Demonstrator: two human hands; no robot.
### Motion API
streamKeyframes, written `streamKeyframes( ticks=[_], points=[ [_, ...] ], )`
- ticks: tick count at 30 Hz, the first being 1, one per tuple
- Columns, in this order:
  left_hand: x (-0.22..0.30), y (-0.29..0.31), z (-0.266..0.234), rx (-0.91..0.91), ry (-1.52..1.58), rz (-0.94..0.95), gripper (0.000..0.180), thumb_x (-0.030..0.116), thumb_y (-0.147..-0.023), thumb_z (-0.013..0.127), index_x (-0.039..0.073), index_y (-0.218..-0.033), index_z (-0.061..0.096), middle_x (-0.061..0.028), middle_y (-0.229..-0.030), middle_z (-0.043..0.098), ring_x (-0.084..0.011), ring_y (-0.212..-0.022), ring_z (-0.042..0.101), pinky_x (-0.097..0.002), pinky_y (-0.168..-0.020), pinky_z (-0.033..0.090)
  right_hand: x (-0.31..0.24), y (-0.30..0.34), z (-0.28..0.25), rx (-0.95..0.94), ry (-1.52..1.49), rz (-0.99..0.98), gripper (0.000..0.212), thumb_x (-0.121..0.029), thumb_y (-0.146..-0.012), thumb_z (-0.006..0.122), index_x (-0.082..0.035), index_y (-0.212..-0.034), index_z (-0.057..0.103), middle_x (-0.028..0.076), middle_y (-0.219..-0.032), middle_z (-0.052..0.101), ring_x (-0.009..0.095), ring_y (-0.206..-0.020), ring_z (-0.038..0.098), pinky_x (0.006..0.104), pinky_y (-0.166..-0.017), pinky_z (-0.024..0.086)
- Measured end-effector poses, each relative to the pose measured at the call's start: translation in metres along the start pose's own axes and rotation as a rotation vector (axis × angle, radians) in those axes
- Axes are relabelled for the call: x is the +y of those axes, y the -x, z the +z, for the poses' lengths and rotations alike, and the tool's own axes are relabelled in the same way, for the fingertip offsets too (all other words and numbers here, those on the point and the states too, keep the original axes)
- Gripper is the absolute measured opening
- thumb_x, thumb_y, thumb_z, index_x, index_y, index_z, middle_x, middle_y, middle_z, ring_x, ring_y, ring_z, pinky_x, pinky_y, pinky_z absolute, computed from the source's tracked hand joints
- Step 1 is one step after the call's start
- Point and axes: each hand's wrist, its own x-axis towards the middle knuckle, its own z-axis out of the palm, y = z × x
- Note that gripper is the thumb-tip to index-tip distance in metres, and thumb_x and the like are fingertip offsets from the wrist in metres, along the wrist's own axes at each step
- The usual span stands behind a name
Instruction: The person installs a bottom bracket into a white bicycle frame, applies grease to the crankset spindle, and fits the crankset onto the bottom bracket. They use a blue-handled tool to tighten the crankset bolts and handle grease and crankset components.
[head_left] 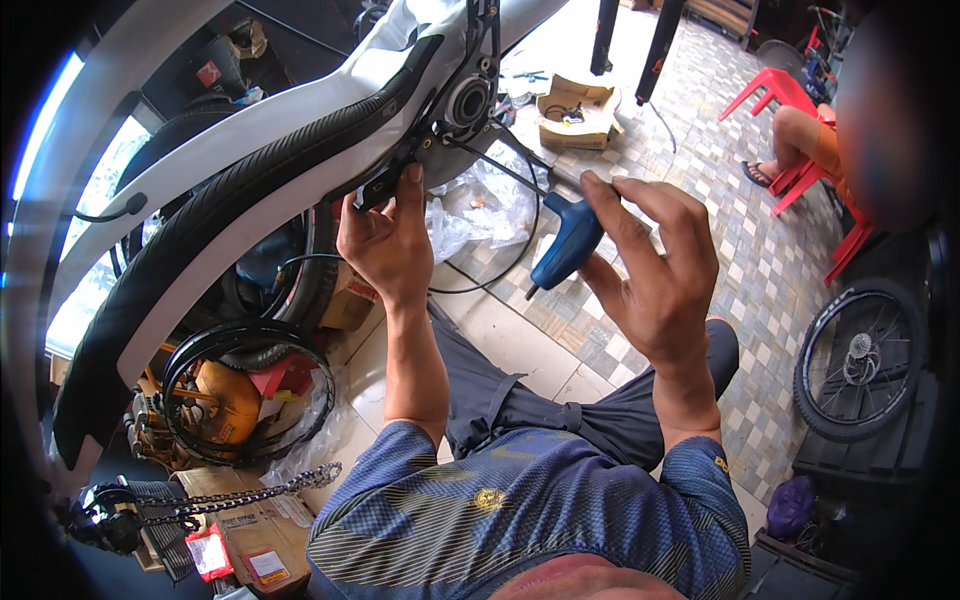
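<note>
A white bicycle frame (335, 92) with a ribbed black guard (270, 170) along one tube stretches across the upper left. My left hand (388, 248) pinches a small black part (382, 187) between thumb and fingers, up against the frame's underside. Just above and to the right sits the round bottom bracket (467, 103). My right hand (660, 265) grips a blue T-handle hex key (570, 245) by thumb and fingertips. Its long dark shaft slants up and left to the frame below the bottom bracket; whether its tip sits in a bolt I cannot tell.
A dark cable (500, 283) loops below the frame. Behind it lie clear plastic bags (495, 205) and an open cardboard box (578, 112). A seated person (800, 140), red stools (770, 92) and a bicycle wheel (860, 358) are at right. A chain (250, 493) hangs lower left.
</note>
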Motion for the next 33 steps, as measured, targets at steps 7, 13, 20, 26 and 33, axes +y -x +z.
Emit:
streamKeyframes(
  ticks=[7, 13, 20, 26, 33],
  points=[
    [0.005, -0.002, 0.004, 0.011, -0.012, -0.021, 0.025, -0.006, -0.090, 0.073, -0.005, -0.114, 0.067, -0.0099, -0.106, 0.074, -0.0138, -0.094, 0.070, -0.0263, -0.080, 0.058, -0.006, 0.002, 0.026, 0.110, -0.638, 0.306, 0.065, -0.013, -0.100, 0.065, 0.001, -0.154, 0.034, 0.015, -0.095, 0.069, 0.020, -0.066, 0.069, 0.0299, -0.060, 0.054],
    [-0.001, -0.001, 0.003, 0.022, 0.015, -0.009, 0.024, -0.005, -0.090, 0.073, -0.005, -0.113, 0.067, -0.0093, -0.105, 0.074, -0.0130, -0.092, 0.069, -0.0257, -0.078, 0.058, 0.004, 0.012, 0.009, -0.086, -0.320, 0.053, 0.080, 0.002, -0.089, 0.072, 0.002, -0.156, 0.029, 0.028, -0.147, 0.050, 0.033, -0.105, 0.072, 0.0332, -0.079, 0.061],
    [-0.002, -0.001, 0.000, 0.024, 0.016, -0.029, 0.024, -0.004, -0.089, 0.074, -0.004, -0.112, 0.067, -0.0092, -0.104, 0.074, -0.0128, -0.093, 0.069, -0.0270, -0.079, 0.059, -0.005, -0.003, -0.008, -0.051, 0.138, 0.041, 0.070, -0.019, -0.071, 0.086, -0.006, -0.136, 0.065, 0.011, -0.108, 0.061, 0.024, -0.098, 0.056, 0.0360, -0.079, 0.050],
    [-0.003, 0.000, 0.001, 0.026, -0.008, -0.031, 0.024, -0.004, -0.090, 0.074, -0.004, -0.113, 0.067, -0.0094, -0.106, 0.074, -0.0137, -0.096, 0.069, -0.0279, -0.081, 0.059, -0.019, -0.006, 0.008, -0.129, -0.602, 0.531, 0.057, -0.021, -0.094, 0.074, 0.001, -0.142, 0.053, 0.005, -0.070, 0.063, 0.017, -0.061, 0.061, 0.0320, -0.058, 0.052],
    [-0.003, 0.000, 0.003, 0.028, 0.037, -0.044, 0.024, -0.005, -0.090, 0.073, -0.004, -0.113, 0.067, -0.0097, -0.108, 0.073, -0.0137, -0.098, 0.068, -0.0281, -0.082, 0.059, -0.007, 0.014, 0.014, -0.051, -0.473, 0.054, 0.059, 0.002, -0.079, 0.075, -0.003, -0.135, 0.058, 0.012, -0.101, 0.068, 0.026, -0.079, 0.062, 0.0358, -0.067, 0.053]
  ],
)
